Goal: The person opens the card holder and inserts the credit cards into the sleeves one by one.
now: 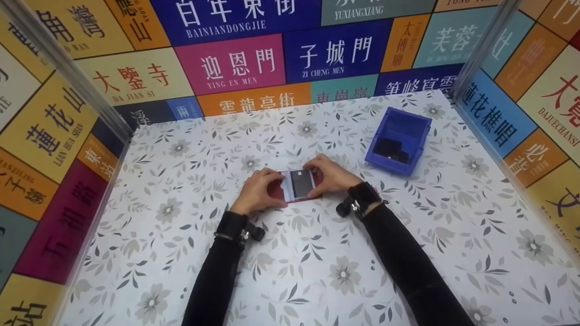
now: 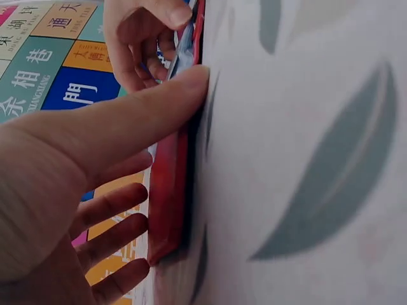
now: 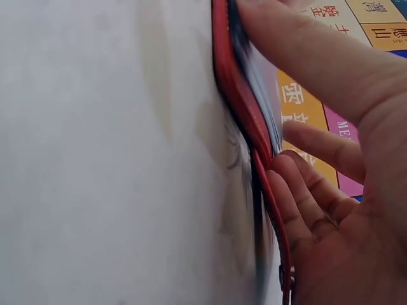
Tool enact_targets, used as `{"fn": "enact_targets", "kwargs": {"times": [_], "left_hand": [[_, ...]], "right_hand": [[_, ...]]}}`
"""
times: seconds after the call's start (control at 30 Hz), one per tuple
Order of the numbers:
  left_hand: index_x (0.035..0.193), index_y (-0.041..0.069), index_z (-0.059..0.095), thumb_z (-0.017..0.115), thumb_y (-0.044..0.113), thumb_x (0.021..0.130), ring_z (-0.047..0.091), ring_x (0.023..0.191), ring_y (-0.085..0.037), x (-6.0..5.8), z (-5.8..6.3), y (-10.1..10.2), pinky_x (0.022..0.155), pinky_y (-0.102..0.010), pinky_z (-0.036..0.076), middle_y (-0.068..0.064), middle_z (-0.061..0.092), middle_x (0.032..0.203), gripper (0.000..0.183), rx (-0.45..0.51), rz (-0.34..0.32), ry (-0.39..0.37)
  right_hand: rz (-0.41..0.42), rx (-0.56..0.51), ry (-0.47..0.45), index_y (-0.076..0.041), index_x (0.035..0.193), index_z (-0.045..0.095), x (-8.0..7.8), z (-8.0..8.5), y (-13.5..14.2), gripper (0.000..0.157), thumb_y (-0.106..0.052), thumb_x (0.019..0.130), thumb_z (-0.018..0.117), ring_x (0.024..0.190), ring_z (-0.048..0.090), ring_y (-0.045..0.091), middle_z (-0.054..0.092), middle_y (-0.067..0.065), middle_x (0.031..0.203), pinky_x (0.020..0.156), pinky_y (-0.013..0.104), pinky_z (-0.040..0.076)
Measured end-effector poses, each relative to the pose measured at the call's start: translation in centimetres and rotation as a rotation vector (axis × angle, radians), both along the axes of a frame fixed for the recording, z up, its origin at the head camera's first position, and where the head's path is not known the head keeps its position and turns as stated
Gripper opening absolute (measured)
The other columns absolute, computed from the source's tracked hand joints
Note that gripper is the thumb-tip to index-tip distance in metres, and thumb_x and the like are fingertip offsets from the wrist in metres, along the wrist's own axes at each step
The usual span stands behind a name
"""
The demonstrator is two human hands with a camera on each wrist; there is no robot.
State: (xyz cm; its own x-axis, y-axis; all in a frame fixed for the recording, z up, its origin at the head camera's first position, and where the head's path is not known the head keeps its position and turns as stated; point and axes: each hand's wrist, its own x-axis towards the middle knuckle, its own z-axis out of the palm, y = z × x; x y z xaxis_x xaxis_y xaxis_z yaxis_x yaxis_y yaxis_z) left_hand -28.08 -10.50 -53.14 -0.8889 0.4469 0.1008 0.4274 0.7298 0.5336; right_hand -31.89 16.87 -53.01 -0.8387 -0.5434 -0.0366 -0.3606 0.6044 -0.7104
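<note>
A small red card holder (image 1: 277,190) lies open on the patterned tabletop between both hands in the head view. Inside it are clear sleeves, and a dark grey card (image 1: 302,183) shows on the right half. My left hand (image 1: 257,192) grips the left cover, thumb at the near edge and fingers at the far edge. With thumb and fingers, my right hand (image 1: 335,176) holds the right side. The right wrist view shows the holder's red edge (image 3: 245,95), its stacked sleeves, and a strap with a metal snap (image 3: 286,277). In the left wrist view, the left thumb presses the red cover (image 2: 168,197).
A blue plastic bin (image 1: 410,124) with black items (image 1: 392,149) in it stands to the right, beyond the right hand. Panels with Chinese lettering (image 1: 231,63) wall the table at the back and both sides. A floral cloth (image 1: 172,244) covers the tabletop.
</note>
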Motion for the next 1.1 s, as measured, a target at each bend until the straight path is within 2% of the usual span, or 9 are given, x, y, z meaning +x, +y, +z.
{"fn": "enact_targets", "kwargs": {"times": [0.17, 0.37, 0.57, 0.63, 0.7, 0.8, 0.97, 1.03, 1.1], "left_hand": [[0.141, 0.016, 0.064, 0.095, 0.038, 0.070, 0.054, 0.131, -0.031, -0.5, -0.5, -0.9, 0.113, -0.048, 0.042, -0.009, 0.063, 0.140, 0.080, 0.023, -0.006, -0.043], [0.146, 0.016, 0.060, 0.096, 0.039, 0.071, 0.055, 0.130, -0.030, -0.4, -0.7, -0.9, 0.113, -0.046, 0.042, -0.009, 0.063, 0.139, 0.087, 0.038, 0.006, -0.064], [0.150, 0.014, 0.055, 0.097, 0.037, 0.070, 0.054, 0.132, -0.029, -0.3, -0.8, -0.9, 0.115, -0.044, 0.041, -0.008, 0.061, 0.144, 0.093, 0.059, 0.006, -0.075], [0.151, 0.013, 0.053, 0.097, 0.036, 0.069, 0.053, 0.134, -0.029, -0.3, -0.8, -0.9, 0.116, -0.044, 0.040, -0.009, 0.060, 0.146, 0.096, 0.072, 0.009, -0.073], [0.153, 0.012, 0.051, 0.098, 0.036, 0.069, 0.052, 0.136, -0.029, -0.2, -0.8, -1.0, 0.118, -0.043, 0.039, -0.009, 0.059, 0.147, 0.099, 0.085, 0.010, -0.070], [0.154, 0.011, 0.048, 0.099, 0.035, 0.067, 0.051, 0.137, -0.028, -0.2, -0.8, -1.1, 0.118, -0.042, 0.038, -0.009, 0.059, 0.147, 0.103, 0.112, 0.010, -0.071], [0.159, 0.012, 0.040, 0.100, 0.034, 0.064, 0.050, 0.138, -0.026, -0.3, -0.7, -1.3, 0.120, -0.041, 0.037, -0.011, 0.055, 0.148, 0.115, 0.149, 0.011, -0.105], [0.162, 0.015, 0.035, 0.101, 0.035, 0.063, 0.048, 0.140, -0.026, -0.3, -0.7, -1.5, 0.120, -0.041, 0.036, -0.010, 0.052, 0.151, 0.121, 0.160, 0.015, -0.118], [0.164, 0.018, 0.029, 0.102, 0.037, 0.061, 0.045, 0.142, -0.025, -0.4, -0.8, -1.7, 0.121, -0.040, 0.035, -0.009, 0.049, 0.154, 0.128, 0.169, 0.022, -0.132]], "right_hand": [[-0.030, -0.042, -0.026, -0.005, 0.132, 0.061, 0.1, -0.2, -0.1, 0.074, -0.023, 0.070, 0.097, 0.116, 0.055, 0.030, 0.050, 0.016, 0.127, 0.103, 0.043, 0.047], [-0.113, -0.107, -0.082, 0.001, 0.118, 0.066, 0.0, -0.6, -0.5, 0.043, -0.015, 0.082, 0.085, 0.108, 0.052, 0.028, 0.052, 0.017, 0.121, 0.095, 0.035, 0.044], [-0.224, -0.235, -0.145, 0.002, 0.101, 0.071, 0.0, -0.6, -1.5, 0.019, -0.014, 0.091, 0.076, 0.086, 0.052, 0.014, 0.060, 0.004, 0.099, 0.079, 0.025, 0.043], [-0.231, -0.271, -0.131, 0.003, 0.095, 0.073, -0.1, -0.6, -1.6, 0.016, -0.013, 0.092, 0.075, 0.079, 0.053, 0.012, 0.064, 0.000, 0.089, 0.075, 0.025, 0.044], [-0.239, -0.284, -0.116, 0.002, 0.093, 0.075, -0.1, -0.5, -1.8, 0.015, -0.014, 0.093, 0.075, 0.080, 0.055, 0.011, 0.066, -0.001, 0.087, 0.079, 0.025, 0.044], [-0.235, -0.299, -0.088, 0.002, 0.091, 0.076, -0.1, -0.3, -1.9, 0.018, -0.015, 0.095, 0.073, 0.075, 0.056, 0.013, 0.070, 0.004, 0.084, 0.076, 0.027, 0.045], [-0.246, -0.293, -0.064, -0.003, 0.100, 0.078, 0.2, 0.4, -2.2, 0.020, -0.021, 0.099, 0.070, 0.090, 0.058, 0.016, 0.070, 0.010, 0.101, 0.087, 0.032, 0.046], [-0.214, -0.292, -0.067, -0.006, 0.108, 0.079, 0.4, 0.7, -2.4, 0.021, -0.022, 0.100, 0.069, 0.101, 0.060, 0.019, 0.071, 0.009, 0.110, 0.095, 0.036, 0.047], [-0.140, -0.281, -0.065, -0.007, 0.115, 0.078, 0.7, 0.8, -2.8, 0.022, -0.021, 0.101, 0.066, 0.109, 0.062, 0.024, 0.071, 0.011, 0.116, 0.101, 0.040, 0.048]]}}
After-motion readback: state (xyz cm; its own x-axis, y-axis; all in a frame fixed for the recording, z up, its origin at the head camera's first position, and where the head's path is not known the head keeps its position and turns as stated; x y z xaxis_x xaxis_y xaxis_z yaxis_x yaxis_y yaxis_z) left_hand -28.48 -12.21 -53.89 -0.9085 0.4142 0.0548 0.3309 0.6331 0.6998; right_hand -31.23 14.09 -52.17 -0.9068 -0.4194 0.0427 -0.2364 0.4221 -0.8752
